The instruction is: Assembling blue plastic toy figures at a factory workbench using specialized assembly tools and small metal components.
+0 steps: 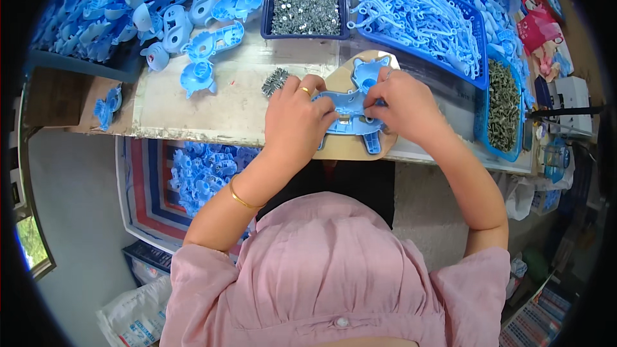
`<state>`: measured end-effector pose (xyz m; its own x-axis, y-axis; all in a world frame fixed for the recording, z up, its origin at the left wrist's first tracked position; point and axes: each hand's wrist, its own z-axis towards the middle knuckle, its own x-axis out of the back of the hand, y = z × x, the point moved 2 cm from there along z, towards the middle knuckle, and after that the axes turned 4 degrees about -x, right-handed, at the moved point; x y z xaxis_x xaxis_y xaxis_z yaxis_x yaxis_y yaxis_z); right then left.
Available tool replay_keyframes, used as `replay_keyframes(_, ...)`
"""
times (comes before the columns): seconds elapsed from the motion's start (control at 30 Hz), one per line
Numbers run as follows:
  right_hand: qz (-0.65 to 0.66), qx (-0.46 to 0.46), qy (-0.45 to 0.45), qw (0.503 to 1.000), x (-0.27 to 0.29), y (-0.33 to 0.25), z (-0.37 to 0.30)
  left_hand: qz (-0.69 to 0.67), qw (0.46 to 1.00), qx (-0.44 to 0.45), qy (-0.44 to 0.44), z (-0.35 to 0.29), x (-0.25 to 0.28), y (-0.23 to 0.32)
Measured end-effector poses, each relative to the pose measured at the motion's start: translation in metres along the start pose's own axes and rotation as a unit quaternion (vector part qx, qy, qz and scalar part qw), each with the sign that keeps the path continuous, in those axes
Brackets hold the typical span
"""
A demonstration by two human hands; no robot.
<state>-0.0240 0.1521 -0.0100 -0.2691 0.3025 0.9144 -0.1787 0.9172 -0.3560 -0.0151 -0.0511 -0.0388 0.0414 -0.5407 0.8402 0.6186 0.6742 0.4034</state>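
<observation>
A blue plastic toy shell [348, 101] shaped like an animal lies hollow side up on a tan board [339, 148] at the table's front edge. My left hand [297, 110] is closed at the shell's left side, thumb and fingertips bent onto it. From the right, my right hand [406, 104] reaches over the shell, thumb and fingers pinched together inside it. Anything small between those fingertips is hidden. Just beyond my left hand sits a small heap of metal pieces [275, 81].
A dark bin of small metal parts [305, 6] stands at the back, beside a blue basket of thin blue plastic pieces [424, 19]. A blue tray of screws [503, 106] is at right. Blue shells [96, 13] pile up at left; more fill a striped container [138, 199] below.
</observation>
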Motion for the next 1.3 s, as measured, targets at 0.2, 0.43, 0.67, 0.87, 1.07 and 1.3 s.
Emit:
replay_keyframes(0.2,0.153,0.170,0.321,0.919,0.059,-0.073,0.012,0.006,1.000,-0.001,0.007,-0.002,0.009,0.001)
replay_keyframes(0.43,0.312,0.345,0.551,0.693,0.097,-0.104,0.062,0.085,0.993,0.004,0.077,0.053,0.031,-0.056)
replay_keyframes(0.67,0.370,0.120,0.461,0.797,0.124,-0.116,0.063,0.227,0.972,0.030,-0.048,0.118,0.012,-0.116)
replay_keyframes(0.87,0.273,0.082,0.312,0.906,0.110,-0.075,0.070,0.194,0.978,0.019,-0.070,0.131,0.001,-0.117)
replay_keyframes(1.07,0.310,0.153,0.297,0.890,0.112,-0.061,0.070,0.141,0.989,-0.025,-0.023,0.121,0.011,-0.115)
replay_keyframes(1.3,0.561,0.644,0.168,0.492,0.087,-0.071,0.097,-0.025,0.981,-0.183,0.056,0.081,0.015,-0.054)
